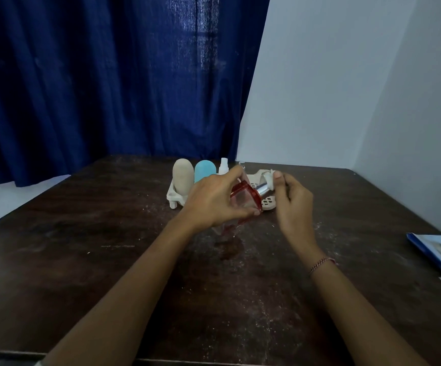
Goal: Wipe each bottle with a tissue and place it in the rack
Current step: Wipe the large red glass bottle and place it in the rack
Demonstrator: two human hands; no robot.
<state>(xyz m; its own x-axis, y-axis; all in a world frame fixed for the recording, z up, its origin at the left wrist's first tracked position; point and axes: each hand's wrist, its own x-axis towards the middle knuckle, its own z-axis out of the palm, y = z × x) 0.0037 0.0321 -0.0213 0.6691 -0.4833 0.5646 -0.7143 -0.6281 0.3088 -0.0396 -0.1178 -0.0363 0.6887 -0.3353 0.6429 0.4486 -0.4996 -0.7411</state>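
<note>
My left hand [215, 200] grips a red-edged clear glass bottle [245, 198], tilted with its silver neck [263, 190] pointing up to the right, above the dark table [108, 260]. My right hand [292, 204] pinches a small white tissue [268, 178] against the bottle's neck. Behind the hands lies a cream rack [174, 198]. In it stand a beige bottle [183, 179], a light blue bottle [204, 173] and a small white spray bottle [223, 167].
A blue and white tissue packet [438, 254] lies at the table's right edge. A blue curtain [108, 75] hangs behind the table and a white wall [359, 88] closes the right side. White specks dust the tabletop.
</note>
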